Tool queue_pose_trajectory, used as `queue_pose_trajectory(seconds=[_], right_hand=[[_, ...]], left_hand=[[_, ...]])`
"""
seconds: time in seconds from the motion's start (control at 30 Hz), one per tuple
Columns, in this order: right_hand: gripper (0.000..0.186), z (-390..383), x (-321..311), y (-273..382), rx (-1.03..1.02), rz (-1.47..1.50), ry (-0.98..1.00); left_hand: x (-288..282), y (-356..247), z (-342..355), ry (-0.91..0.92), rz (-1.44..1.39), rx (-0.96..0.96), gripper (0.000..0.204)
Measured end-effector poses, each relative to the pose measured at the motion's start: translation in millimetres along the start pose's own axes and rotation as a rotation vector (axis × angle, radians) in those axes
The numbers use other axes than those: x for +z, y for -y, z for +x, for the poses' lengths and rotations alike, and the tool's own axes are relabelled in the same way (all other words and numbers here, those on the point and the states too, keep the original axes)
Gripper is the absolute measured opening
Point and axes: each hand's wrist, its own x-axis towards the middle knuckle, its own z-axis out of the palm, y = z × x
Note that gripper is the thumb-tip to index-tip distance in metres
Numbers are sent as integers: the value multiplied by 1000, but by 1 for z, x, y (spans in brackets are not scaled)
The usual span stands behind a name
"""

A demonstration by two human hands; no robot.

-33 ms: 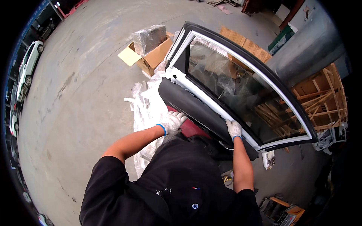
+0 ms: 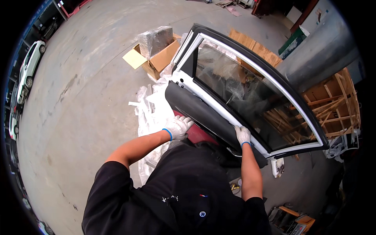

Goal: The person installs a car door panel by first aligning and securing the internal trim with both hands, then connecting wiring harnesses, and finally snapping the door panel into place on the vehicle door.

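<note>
An open cardboard box stands on the grey concrete floor, a block wrapped in clear film poking out of its top. Just beside it, crumpled white plastic sheeting lies in a heap. A white car is parked at the far left. On the right, a thick grey cylinder stands between a green container and a slatted wooden crate.
</note>
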Motion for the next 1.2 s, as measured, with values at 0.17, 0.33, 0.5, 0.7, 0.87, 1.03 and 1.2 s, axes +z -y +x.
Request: queue_pose_trajectory(seconds=[0.17, 0.33, 0.5, 0.7, 0.87, 1.03, 1.2], right_hand=[[58, 8, 0, -5, 65, -26, -36], [58, 21, -18, -4, 84, -82, -54], [57, 16, -15, -1, 108, -91, -40], [53, -41, -6, 21, 69, -12, -12], [51, -97, -14, 64, 81, 6, 112], [46, -119, -26, 58, -23, 8, 288], [44, -85, -57, 54, -122, -207, 294]], left_hand=[[15, 27, 3, 87, -12, -90, 66], [16, 40, 7, 89, -41, -126, 65], [14, 38, 23, 70, -127, -80, 71], [-9, -8, 44, -110, -95, 119, 80], [-3, -55, 71, -189, -40, 328, 83], [-9, -83, 81, 281, -127, 324, 70], [0, -93, 56, 343, -185, 240, 68]])
